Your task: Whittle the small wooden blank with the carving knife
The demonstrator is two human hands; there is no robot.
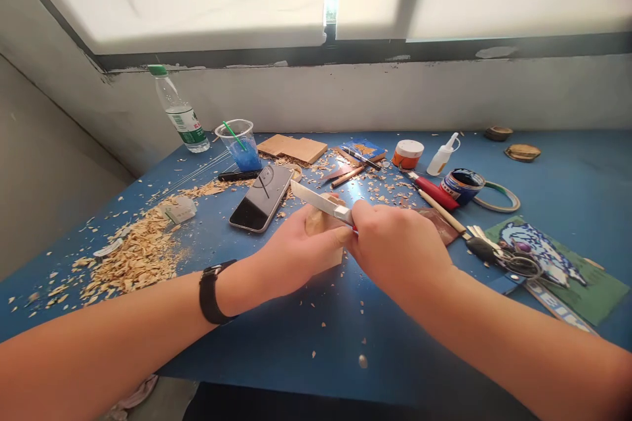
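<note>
My left hand (299,247), with a black band on its wrist, is closed around a pale wooden block (332,264). Most of the block is hidden behind the fingers; a lower corner and part of the top show. In my right hand (395,237) is a utility knife (323,202), its blade pointing up and to the left across the top of the block. Whether the edge touches the wood I cannot tell. The left thumb lies close to the knife's handle. A smartphone (261,200) lies just beyond my left hand.
Wood shavings (141,256) are heaped on the left of the blue table (276,355). At the back stand a water bottle (182,118), a plastic cup (241,151), a white-lidded jar (407,154) and a glue bottle (443,156). Keys (513,262) and tape (461,184) lie right.
</note>
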